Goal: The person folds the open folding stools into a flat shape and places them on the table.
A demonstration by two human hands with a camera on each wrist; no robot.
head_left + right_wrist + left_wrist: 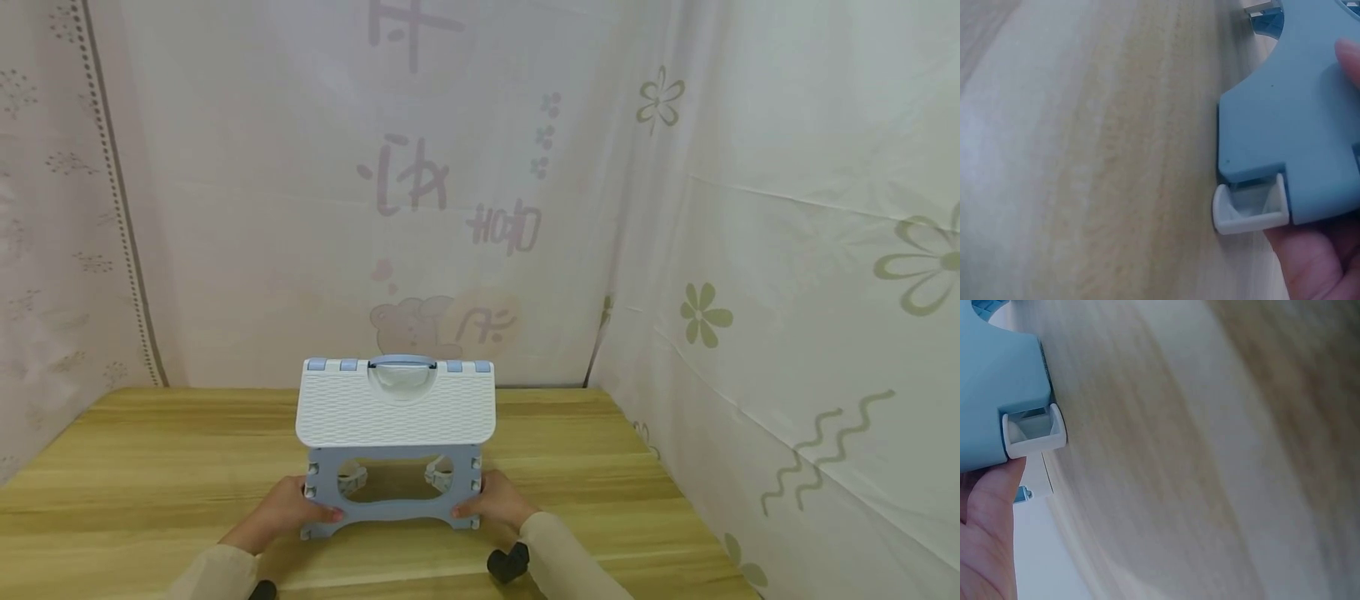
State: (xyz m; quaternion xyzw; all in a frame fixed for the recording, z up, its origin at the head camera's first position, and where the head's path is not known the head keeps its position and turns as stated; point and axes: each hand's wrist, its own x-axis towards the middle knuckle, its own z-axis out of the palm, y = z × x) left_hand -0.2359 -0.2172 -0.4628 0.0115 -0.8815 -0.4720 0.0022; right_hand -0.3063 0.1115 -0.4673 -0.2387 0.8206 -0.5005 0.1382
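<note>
Head view first, and there's the folding stool [397,421], at about seven o'clock from the middle, over the wooden worktop [600,492]. Its white woven-pattern top [330,417] tilts up, with a pale blue handle [403,360] at twelve o'clock on its upper edge; below it, the pale blue leg panel [397,510] faces the person. Both hands are on it! At eight o'clock on the stool the left hand [288,510] grips the panel's lower side, thumb across the front; at four o'clock the right hand [504,500] mirrors it — same grip, thumb on the blue face. Light sleeves [566,557] run down towards five and seven o'clock. Beyond, a pale curtain [262,208] printed with lettering stands at twelve, and a flowered cloth [810,333] fills three o'clock.

Over to the left wrist: the blue panel's corner sits at ten o'clock, its white end piece [1035,447] right beside the worktop, and the gripping left hand shows at eight.

Right wrist now: blue panel at three o'clock, another white end piece [1250,222] at four, right hand clasping the side just below — one fingertip [1350,59] on the face at two.
</note>
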